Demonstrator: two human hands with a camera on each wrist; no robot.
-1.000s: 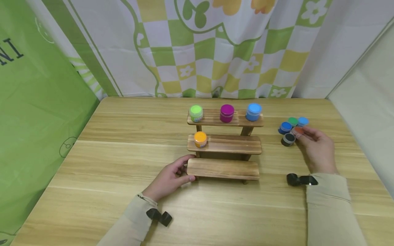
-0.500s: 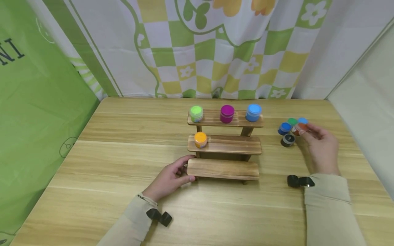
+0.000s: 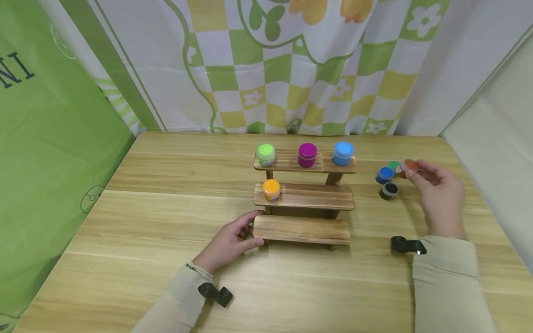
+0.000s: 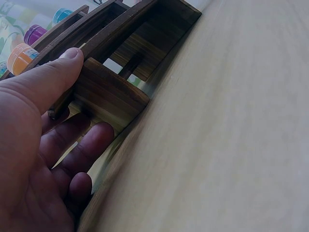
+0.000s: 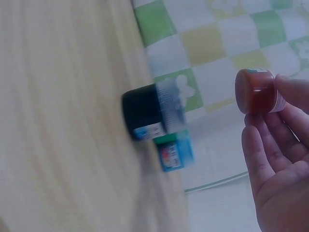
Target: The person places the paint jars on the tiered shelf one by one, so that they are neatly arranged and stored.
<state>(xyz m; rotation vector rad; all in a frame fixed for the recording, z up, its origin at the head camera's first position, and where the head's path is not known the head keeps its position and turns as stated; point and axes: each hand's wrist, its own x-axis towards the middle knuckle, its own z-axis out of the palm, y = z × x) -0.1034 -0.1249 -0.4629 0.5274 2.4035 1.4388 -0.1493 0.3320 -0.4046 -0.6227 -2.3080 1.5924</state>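
Observation:
My right hand [image 3: 442, 199] pinches a small red-brown paint jar [image 3: 410, 167] between thumb and fingers. In the right wrist view the held jar [image 5: 256, 92] is raised off the table. Below it stand a black jar [image 3: 389, 191], a blue jar [image 3: 385, 175] and a partly covered green jar [image 3: 393, 165]. My left hand [image 3: 228, 240] grips the left end of the lowest step of a three-tier wooden stand [image 3: 301, 229]. Its thumb lies on the step's edge in the left wrist view, with the other fingers [image 4: 96, 140] bent beside the end.
On the top step sit a lime green jar [image 3: 266, 155], a purple jar [image 3: 307, 155] and a light blue jar [image 3: 343, 153]. An orange jar [image 3: 271, 189] occupies the middle step's left end. A checked curtain [image 3: 291, 83] hangs behind the table [image 3: 166, 208].
My right hand has lifted the red-brown jar out of the group, moving it slightly right and back. It now covers the light blue jar there. My left hand has stayed on the stand.

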